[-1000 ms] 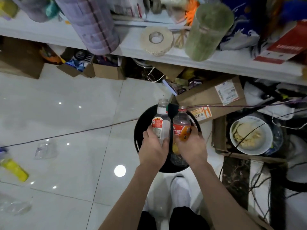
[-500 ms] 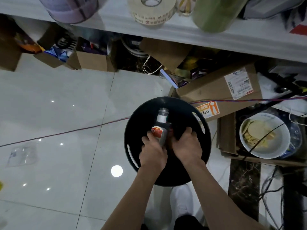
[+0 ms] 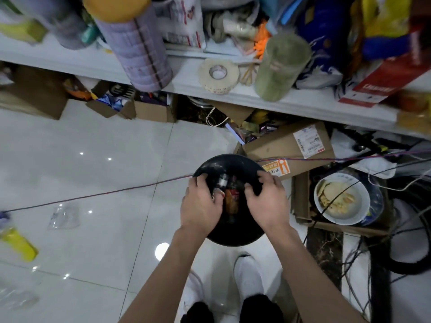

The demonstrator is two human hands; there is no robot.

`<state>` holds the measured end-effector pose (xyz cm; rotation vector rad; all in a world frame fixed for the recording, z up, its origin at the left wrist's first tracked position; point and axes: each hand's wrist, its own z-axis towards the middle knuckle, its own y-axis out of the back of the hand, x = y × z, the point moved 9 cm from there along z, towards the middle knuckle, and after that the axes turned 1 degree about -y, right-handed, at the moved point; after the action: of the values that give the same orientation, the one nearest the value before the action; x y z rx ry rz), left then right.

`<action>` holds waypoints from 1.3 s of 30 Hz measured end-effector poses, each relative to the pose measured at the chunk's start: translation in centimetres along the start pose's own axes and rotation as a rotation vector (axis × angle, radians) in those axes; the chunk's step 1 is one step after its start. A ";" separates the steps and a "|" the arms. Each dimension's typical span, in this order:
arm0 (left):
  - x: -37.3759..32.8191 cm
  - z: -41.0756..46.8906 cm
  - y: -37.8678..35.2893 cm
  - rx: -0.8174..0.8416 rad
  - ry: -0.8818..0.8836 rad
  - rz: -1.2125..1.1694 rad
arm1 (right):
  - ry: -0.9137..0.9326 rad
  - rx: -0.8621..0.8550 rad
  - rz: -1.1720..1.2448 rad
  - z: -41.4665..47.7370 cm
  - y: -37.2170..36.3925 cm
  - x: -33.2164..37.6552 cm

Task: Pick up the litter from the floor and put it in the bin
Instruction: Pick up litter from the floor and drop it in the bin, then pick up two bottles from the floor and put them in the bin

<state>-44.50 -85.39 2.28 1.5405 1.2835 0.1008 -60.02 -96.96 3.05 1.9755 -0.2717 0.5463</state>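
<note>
The black round bin (image 3: 211, 163) stands on the white tile floor just ahead of my feet. Two plastic bottles lie inside it: a clear one with a grey cap (image 3: 222, 183) and one with an orange-red label (image 3: 232, 201). My left hand (image 3: 200, 206) and my right hand (image 3: 265, 201) hover over the bin's mouth on either side of the bottles, fingers spread and holding nothing. More litter lies on the floor to the left: a yellow bottle (image 3: 18, 243), a clear plastic wrapper (image 3: 63, 216) and a blurred clear plastic piece (image 3: 18, 297).
A cluttered white shelf (image 3: 233, 96) runs across above the bin. A cardboard box (image 3: 286, 148) and a white bowl of food (image 3: 340, 199) sit right of the bin among tangled cables (image 3: 408, 229). A thin cord (image 3: 93, 195) crosses the floor. My white shoes (image 3: 247, 273) stand below the bin.
Both hands went down into the bin with a bottle each and let go. The bottles now lie in the bin and my fingers have spread apart.
</note>
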 end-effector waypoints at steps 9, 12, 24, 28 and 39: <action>-9.1 -8.9 17.4 -0.176 -0.082 0.000 | 0.207 -0.071 0.137 -7.6 15.3 11.9; -12.3 -13.4 25.2 -0.261 -0.067 -0.006 | 0.303 -0.082 0.184 -11.4 22.0 17.6; -19.7 -29.9 50.4 -0.716 -0.079 -0.126 | 0.821 -0.073 0.271 -25.7 38.7 39.6; -16.9 -35.3 54.4 -0.801 -0.040 -0.146 | 0.955 0.012 0.275 -30.6 38.2 44.0; -0.1 -53.9 61.0 -1.126 0.298 -0.211 | 1.246 0.348 0.246 -47.6 29.3 52.8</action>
<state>-38.87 -40.77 70.15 0.4261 1.2497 0.7943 -38.50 -65.31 69.67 1.5509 0.3948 1.9312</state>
